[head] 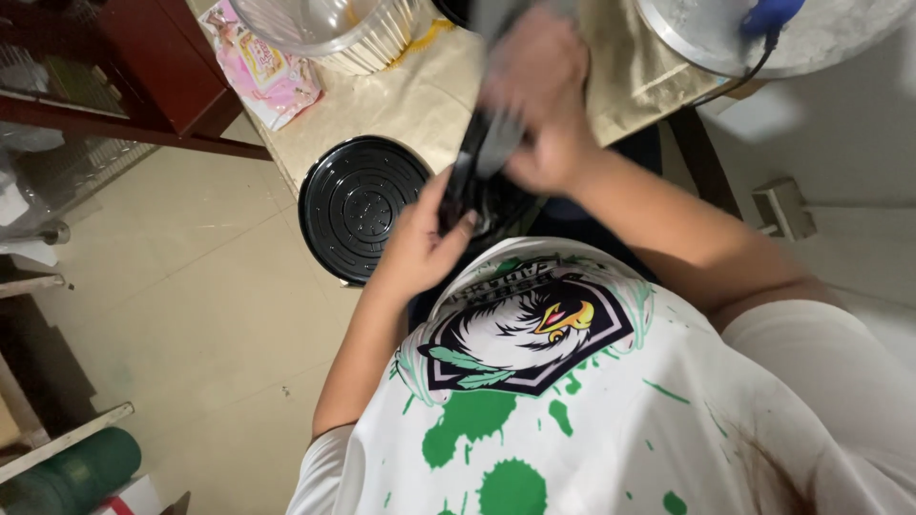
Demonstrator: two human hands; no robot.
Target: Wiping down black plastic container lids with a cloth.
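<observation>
My left hand (pixel 420 243) grips the lower edge of a black round plastic container (pixel 477 176), held on its side in front of my chest. My right hand (pixel 534 91) is blurred by motion and presses against the upper part of the same black piece, fingers wrapped around it. A second black round ribbed tray (pixel 358 205) lies flat at the edge of the table (pixel 420 105), just left of my left hand.
A clear plastic bowl (pixel 315 24) and a pink packet (pixel 262 72) sit at the table's far left. A large metal pan (pixel 763 38) with a blue object stands at top right. Dark wooden furniture (pixel 143 76) stands left; a green roll (pixel 72 472) lies on the floor.
</observation>
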